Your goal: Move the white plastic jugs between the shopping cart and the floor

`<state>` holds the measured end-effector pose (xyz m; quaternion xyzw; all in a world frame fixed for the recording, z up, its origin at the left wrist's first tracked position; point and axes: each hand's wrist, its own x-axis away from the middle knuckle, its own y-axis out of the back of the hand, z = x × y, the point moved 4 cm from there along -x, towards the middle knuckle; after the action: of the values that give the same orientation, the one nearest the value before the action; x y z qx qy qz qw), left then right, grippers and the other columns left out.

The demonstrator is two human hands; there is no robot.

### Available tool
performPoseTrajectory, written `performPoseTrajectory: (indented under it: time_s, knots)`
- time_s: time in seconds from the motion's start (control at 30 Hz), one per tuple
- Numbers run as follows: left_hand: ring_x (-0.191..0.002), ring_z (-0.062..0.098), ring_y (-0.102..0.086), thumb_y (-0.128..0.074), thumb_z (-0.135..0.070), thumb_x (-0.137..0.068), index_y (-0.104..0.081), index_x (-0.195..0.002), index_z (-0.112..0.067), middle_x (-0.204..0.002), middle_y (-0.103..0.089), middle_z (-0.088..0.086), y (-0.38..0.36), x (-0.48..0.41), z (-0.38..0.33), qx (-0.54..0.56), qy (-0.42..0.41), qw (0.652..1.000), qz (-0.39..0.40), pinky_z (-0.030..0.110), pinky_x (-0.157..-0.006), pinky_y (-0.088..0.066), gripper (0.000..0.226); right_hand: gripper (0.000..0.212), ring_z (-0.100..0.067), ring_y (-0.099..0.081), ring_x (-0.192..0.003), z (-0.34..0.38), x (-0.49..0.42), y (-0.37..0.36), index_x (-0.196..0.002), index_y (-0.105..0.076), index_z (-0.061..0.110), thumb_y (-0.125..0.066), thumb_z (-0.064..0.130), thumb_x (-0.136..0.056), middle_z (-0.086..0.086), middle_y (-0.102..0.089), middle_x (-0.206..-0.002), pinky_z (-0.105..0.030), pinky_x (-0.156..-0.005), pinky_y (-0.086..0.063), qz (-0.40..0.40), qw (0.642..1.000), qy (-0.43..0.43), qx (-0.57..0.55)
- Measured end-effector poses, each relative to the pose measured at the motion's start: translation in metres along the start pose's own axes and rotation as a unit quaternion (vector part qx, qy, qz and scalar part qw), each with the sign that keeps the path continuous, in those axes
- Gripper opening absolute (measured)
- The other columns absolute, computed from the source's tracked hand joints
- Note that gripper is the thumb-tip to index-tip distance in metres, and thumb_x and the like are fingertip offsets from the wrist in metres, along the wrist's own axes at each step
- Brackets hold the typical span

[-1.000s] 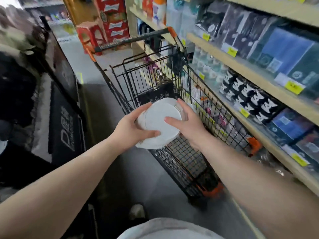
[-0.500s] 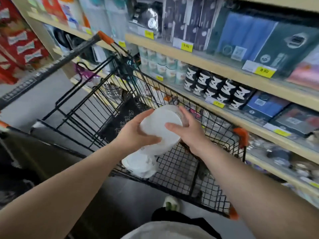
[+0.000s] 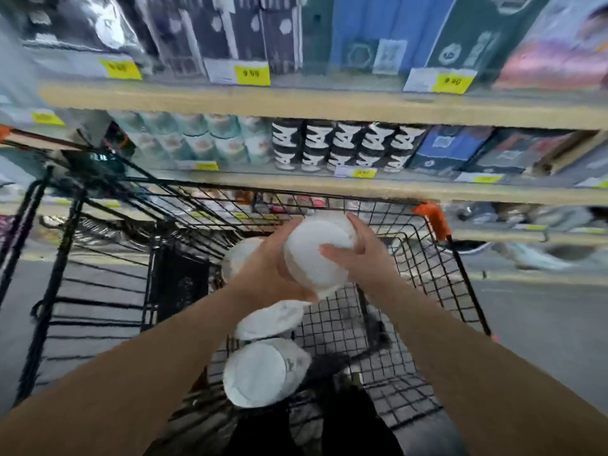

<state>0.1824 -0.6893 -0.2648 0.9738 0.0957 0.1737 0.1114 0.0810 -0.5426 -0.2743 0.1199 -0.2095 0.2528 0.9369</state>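
Observation:
A white plastic jug (image 3: 312, 255) is held with its round base toward me, above the inside of the black wire shopping cart (image 3: 460, 258). My left hand (image 3: 266, 268) grips its left side and underside, and my right hand (image 3: 358, 258) grips its right side. Three more white jugs lie in the cart: one (image 3: 263, 373) at the near end, one (image 3: 269, 320) just beyond it, and one (image 3: 240, 255) partly hidden behind my left hand.
Wooden shelves (image 3: 329, 103) packed with boxes and cans run along the far side of the cart. The cart's folded black child seat panel (image 3: 177, 281) stands to the left. Grey floor (image 3: 543, 317) shows to the right. My dark trouser legs (image 3: 355, 422) are below the cart.
The view has swung right and down over the cart, so more jugs in the basket show. The held jug stays gripped by both hands, now over the cart's far half.

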Motion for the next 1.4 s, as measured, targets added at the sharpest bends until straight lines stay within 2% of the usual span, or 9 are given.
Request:
performPoseTrajectory:
  time_s: [0.17,0.3,0.47,0.6,0.77,0.9,1.03,1.17,1.4]
  knots:
    - [-0.125,0.015,-0.049,-0.096,-0.008,-0.04,-0.031,-0.147,-0.021,-0.137,-0.046,-0.001,-0.011,-0.048,0.031,-0.065,-0.018,0.993,0.099,0.028,-0.084,-0.054,0.126,0.087,-0.013,-0.057,-0.104,-0.037,-0.018,0.003,-0.144,-0.038,0.035,-0.084,0.021,-0.072,0.012,-0.053,-0.115,-0.042,-0.094,-0.053,-0.095,0.994,-0.035,-0.045]
    - [-0.133,0.021,-0.026,-0.092,-0.021,-0.044,-0.028,-0.146,-0.04,-0.124,-0.028,-0.011,-0.022,-0.09,0.059,-0.168,-0.024,0.981,0.096,0.045,-0.11,-0.035,0.121,0.089,-0.014,-0.054,-0.114,-0.077,-0.046,0.006,-0.148,-0.034,0.031,-0.083,0.022,-0.074,0.007,-0.053,-0.125,-0.037,-0.097,-0.05,-0.135,0.988,-0.059,-0.055]
    - [-0.126,0.006,-0.028,-0.091,-0.008,-0.051,-0.029,-0.148,-0.032,-0.126,-0.032,-0.014,-0.034,-0.132,0.096,-0.183,-0.026,0.975,0.119,0.031,-0.11,-0.025,0.118,0.091,-0.023,-0.051,-0.123,-0.129,-0.087,0.004,-0.146,-0.034,0.034,-0.084,0.027,-0.07,-0.002,-0.049,-0.14,-0.047,-0.1,-0.049,-0.191,0.977,-0.078,-0.047]
    - [-0.134,0.014,-0.032,-0.093,-0.011,-0.048,-0.031,-0.147,-0.029,-0.14,-0.037,-0.006,-0.036,-0.155,0.124,-0.193,-0.014,0.974,0.116,0.032,-0.111,-0.028,0.118,0.094,-0.028,-0.044,-0.129,-0.155,-0.111,0.001,-0.145,-0.028,0.044,-0.084,0.035,-0.069,-0.001,-0.04,-0.146,-0.052,-0.103,-0.045,-0.198,0.975,-0.102,-0.021]
    - [-0.136,0.017,-0.027,-0.09,-0.014,-0.056,-0.03,-0.149,-0.025,-0.146,-0.032,0.005,-0.037,-0.159,0.142,-0.24,-0.024,0.965,0.103,0.023,-0.097,-0.02,0.111,0.092,-0.029,-0.045,-0.129,-0.169,-0.124,-0.006,-0.148,-0.026,0.041,-0.079,0.037,-0.073,0.0,-0.038,-0.148,-0.05,-0.105,-0.043,-0.188,0.976,-0.111,0.023]
    - [-0.132,0.022,-0.037,-0.083,-0.031,-0.063,-0.033,-0.149,-0.019,-0.143,-0.04,0.008,-0.035,-0.145,0.146,-0.263,-0.034,0.961,0.076,0.028,-0.104,-0.03,0.1,0.08,-0.03,-0.049,-0.126,-0.149,-0.115,0.0,-0.149,-0.027,0.033,-0.071,0.041,-0.083,-0.007,-0.043,-0.146,-0.042,-0.103,-0.046,-0.153,0.974,-0.115,0.119]
    - [-0.118,0.018,-0.05,-0.074,-0.022,-0.081,-0.047,-0.139,-0.018,-0.138,-0.05,0.003,-0.036,-0.117,0.117,-0.244,-0.027,0.969,0.041,0.024,-0.093,-0.037,0.065,0.062,-0.022,-0.053,-0.122,-0.11,-0.068,0.012,-0.145,-0.04,0.025,-0.066,0.033,-0.089,-0.004,-0.051,-0.142,-0.026,-0.094,-0.042,-0.136,0.979,-0.081,0.127]
    - [-0.094,0.01,-0.057,-0.067,-0.021,-0.088,-0.059,-0.122,-0.024,-0.12,-0.061,-0.008,-0.053,-0.08,0.056,-0.194,-0.058,0.978,0.053,0.026,-0.084,-0.044,0.035,0.044,-0.006,-0.058,-0.099,-0.066,-0.003,0.039,-0.135,-0.052,0.022,-0.062,0.025,-0.092,0.005,-0.06,-0.123,-0.009,-0.073,-0.044,-0.182,0.975,-0.046,0.119]
    - [-0.096,0.006,-0.062,-0.069,-0.028,-0.087,-0.062,-0.112,-0.033,-0.111,-0.066,-0.013,-0.132,-0.039,-0.056,-0.189,-0.106,0.966,0.138,0.022,-0.085,-0.047,0.027,0.03,-0.015,-0.065,-0.094,-0.033,0.111,0.131,-0.118,-0.063,0.014,-0.065,0.024,-0.09,-0.002,-0.069,-0.103,-0.022,-0.081,-0.05,-0.261,0.964,-0.015,0.04]
